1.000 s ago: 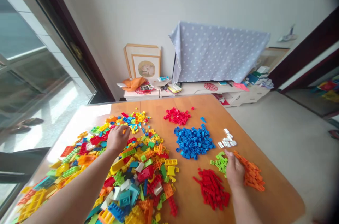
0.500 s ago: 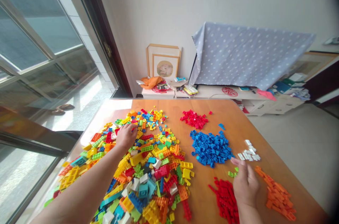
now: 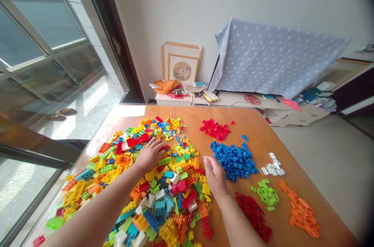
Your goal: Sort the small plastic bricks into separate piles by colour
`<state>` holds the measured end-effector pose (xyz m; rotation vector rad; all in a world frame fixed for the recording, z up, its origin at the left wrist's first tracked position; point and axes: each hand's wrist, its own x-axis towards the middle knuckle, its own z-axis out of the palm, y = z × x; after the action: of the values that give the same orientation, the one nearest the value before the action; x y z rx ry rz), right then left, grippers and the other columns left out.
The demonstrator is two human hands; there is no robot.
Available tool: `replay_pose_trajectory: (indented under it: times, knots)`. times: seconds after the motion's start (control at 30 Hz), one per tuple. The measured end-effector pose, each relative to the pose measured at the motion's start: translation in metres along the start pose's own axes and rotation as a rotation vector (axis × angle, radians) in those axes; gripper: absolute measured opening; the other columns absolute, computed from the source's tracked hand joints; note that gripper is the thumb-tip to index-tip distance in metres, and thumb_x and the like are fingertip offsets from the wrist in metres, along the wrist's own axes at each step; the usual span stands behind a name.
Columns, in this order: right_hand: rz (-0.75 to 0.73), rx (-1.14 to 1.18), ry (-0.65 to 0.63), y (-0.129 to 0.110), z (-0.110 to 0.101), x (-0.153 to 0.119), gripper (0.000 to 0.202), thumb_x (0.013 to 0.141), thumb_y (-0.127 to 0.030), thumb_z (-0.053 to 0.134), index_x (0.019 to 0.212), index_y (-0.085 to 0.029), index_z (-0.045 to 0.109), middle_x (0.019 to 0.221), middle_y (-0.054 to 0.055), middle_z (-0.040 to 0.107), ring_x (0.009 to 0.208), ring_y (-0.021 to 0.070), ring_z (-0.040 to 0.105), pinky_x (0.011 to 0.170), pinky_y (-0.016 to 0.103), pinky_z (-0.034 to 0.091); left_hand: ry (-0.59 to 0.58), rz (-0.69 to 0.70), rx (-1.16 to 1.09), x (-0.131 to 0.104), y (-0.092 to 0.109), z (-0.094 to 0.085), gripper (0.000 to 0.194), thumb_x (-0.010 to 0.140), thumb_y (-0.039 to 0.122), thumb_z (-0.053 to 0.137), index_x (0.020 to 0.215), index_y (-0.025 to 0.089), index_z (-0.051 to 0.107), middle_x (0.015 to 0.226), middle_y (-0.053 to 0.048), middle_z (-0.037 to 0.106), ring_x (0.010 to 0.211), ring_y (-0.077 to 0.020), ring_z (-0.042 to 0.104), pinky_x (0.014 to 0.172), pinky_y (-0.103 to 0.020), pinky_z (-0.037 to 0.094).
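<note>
My left hand [image 3: 150, 156] rests on the upper middle of a large pile of mixed toy building bricks [image 3: 160, 196], its fingers spread and partly hidden among the pieces. Between that pile and a heap of blue bricks [image 3: 233, 160] is my right hand [image 3: 215, 176], its fingers curled together toward the thumb. Whatever it may hold is hidden from view. Long red bricks [image 3: 137, 140] lie just beyond my left hand. Below my right forearm is a heap of dark red bricks [image 3: 253, 217].
Separate heaps of small red bricks [image 3: 214, 129], white bricks [image 3: 273, 167], lime green bricks [image 3: 265, 193] and orange bricks [image 3: 302, 212] lie on the wooden table [image 3: 189, 113]. Behind stands a low white cabinet [image 3: 230, 98]; a glass door [image 3: 43, 25] is at the left.
My right hand has moved left from beside the white and green bricks to the mixed pile's right edge, uncovering the green heap. My left hand has shifted slightly right and its fingers have spread.
</note>
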<state>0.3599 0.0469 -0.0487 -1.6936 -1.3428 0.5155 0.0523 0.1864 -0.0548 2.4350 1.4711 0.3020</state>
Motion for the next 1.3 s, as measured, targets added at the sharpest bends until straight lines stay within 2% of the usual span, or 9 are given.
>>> replay_pose_trajectory:
  times: [0.13, 0.23, 0.37, 0.53, 0.77, 0.93, 1.07, 1.2, 1.3]
  knots:
    - [-0.075, -0.228, -0.136, -0.02, 0.028, 0.014, 0.049, 0.099, -0.055, 0.046, 0.129, -0.022, 0.068, 0.138, 0.015, 0.062, 0.134, 0.0332, 0.051, 0.113, 0.058, 0.036, -0.013, 0.018, -0.028, 0.0, 0.003, 0.004, 0.05, 0.099, 0.054, 0.043, 0.137, 0.029, 0.064, 0.15, -0.005, 0.056, 0.149, -0.0344, 0.032, 0.119, -0.055, 0.03]
    - [-0.068, -0.296, -0.29, -0.037, 0.045, 0.011, 0.05, 0.1, -0.056, 0.045, 0.135, -0.025, 0.064, 0.14, 0.014, 0.062, 0.136, 0.0362, 0.049, 0.114, 0.066, 0.03, -0.034, 0.037, -0.04, -0.002, 0.005, 0.002, 0.049, 0.098, 0.054, 0.044, 0.134, 0.029, 0.066, 0.142, -0.003, 0.063, 0.149, -0.0349, 0.031, 0.12, -0.054, 0.03]
    - [-0.172, -0.225, -0.36, -0.057, 0.057, -0.009, 0.045, 0.1, -0.048, 0.047, 0.135, -0.023, 0.064, 0.136, 0.012, 0.065, 0.133, 0.0322, 0.052, 0.115, 0.058, 0.035, -0.016, 0.048, -0.053, -0.005, 0.008, -0.003, 0.046, 0.098, 0.053, 0.046, 0.131, 0.029, 0.068, 0.134, -0.001, 0.068, 0.146, -0.035, 0.034, 0.119, -0.053, 0.032]
    - [-0.272, -0.105, -0.352, -0.067, 0.051, -0.029, 0.036, 0.098, -0.043, 0.054, 0.124, -0.023, 0.069, 0.134, 0.012, 0.066, 0.129, 0.0292, 0.056, 0.113, 0.052, 0.042, 0.017, 0.031, -0.041, -0.006, 0.009, -0.004, 0.042, 0.097, 0.05, 0.048, 0.127, 0.027, 0.069, 0.123, -0.004, 0.073, 0.139, -0.0357, 0.041, 0.113, -0.053, 0.037]
    - [-0.307, 0.042, -0.384, -0.064, 0.037, -0.038, 0.026, 0.1, -0.035, 0.051, 0.115, -0.027, 0.071, 0.124, 0.007, 0.072, 0.126, 0.0259, 0.06, 0.115, 0.051, 0.039, -0.052, 0.074, 0.036, -0.007, 0.018, -0.018, 0.041, 0.096, 0.052, 0.049, 0.124, 0.03, 0.069, 0.11, -0.008, 0.071, 0.116, -0.0319, 0.055, 0.099, -0.046, 0.043]
    - [-0.242, 0.039, -0.363, -0.058, 0.04, -0.025, 0.026, 0.102, -0.032, 0.046, 0.11, -0.028, 0.07, 0.106, 0.003, 0.075, 0.102, 0.0221, 0.068, 0.116, 0.05, 0.035, -0.096, 0.031, 0.071, 0.002, 0.027, -0.028, 0.036, 0.097, 0.049, 0.046, 0.112, 0.03, 0.073, 0.1, -0.01, 0.07, 0.102, -0.0296, 0.056, 0.091, -0.044, 0.042]
    - [-0.181, -0.071, -0.261, -0.045, 0.049, -0.003, 0.025, 0.099, -0.03, 0.048, 0.104, -0.024, 0.072, 0.098, 0.006, 0.074, 0.095, 0.0233, 0.066, 0.095, 0.039, 0.048, -0.101, 0.03, 0.08, 0.021, 0.036, -0.024, 0.031, 0.097, 0.04, 0.046, 0.105, 0.029, 0.074, 0.108, -0.011, 0.069, 0.108, -0.0305, 0.055, 0.09, -0.044, 0.042]
    - [-0.113, -0.254, -0.184, -0.029, 0.054, 0.021, 0.024, 0.095, -0.026, 0.052, 0.103, -0.022, 0.074, 0.097, 0.008, 0.071, 0.098, 0.0243, 0.063, 0.089, 0.034, 0.047, -0.135, 0.033, 0.082, 0.038, 0.046, -0.012, 0.023, 0.091, 0.033, 0.053, 0.096, 0.029, 0.074, 0.105, -0.01, 0.07, 0.111, -0.031, 0.055, 0.091, -0.045, 0.041]
    - [-0.093, -0.351, -0.24, -0.021, 0.057, 0.038, 0.022, 0.094, -0.027, 0.054, 0.098, -0.024, 0.075, 0.094, 0.007, 0.069, 0.095, 0.0224, 0.063, 0.084, 0.03, 0.046, -0.146, -0.011, 0.102, 0.046, 0.049, -0.005, 0.02, 0.087, 0.034, 0.057, 0.084, 0.026, 0.075, 0.1, -0.011, 0.07, 0.107, -0.0324, 0.056, 0.091, -0.049, 0.04]
